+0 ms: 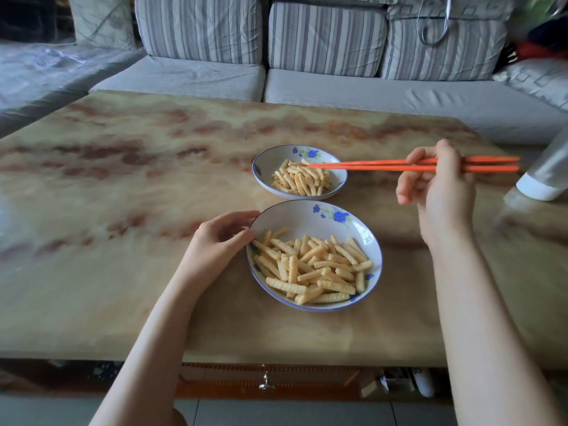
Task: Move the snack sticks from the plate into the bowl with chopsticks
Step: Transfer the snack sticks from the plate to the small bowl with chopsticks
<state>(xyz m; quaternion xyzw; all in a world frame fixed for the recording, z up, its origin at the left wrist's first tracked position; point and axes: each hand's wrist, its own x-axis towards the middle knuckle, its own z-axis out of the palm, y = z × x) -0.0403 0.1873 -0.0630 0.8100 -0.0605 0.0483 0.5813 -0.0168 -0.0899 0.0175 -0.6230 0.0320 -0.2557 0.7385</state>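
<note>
Marbled table (123, 186) by a striped sofa (325, 35). Left hand (215, 241) curls on the near plate (307, 213), probably steadying it. Right hand (442, 186) pinches orange chopsticks (368, 165), tips nearly together over the far bowl (267, 158), gripping nothing visible. Snack sticks (313, 265) fill both dishes.
</note>
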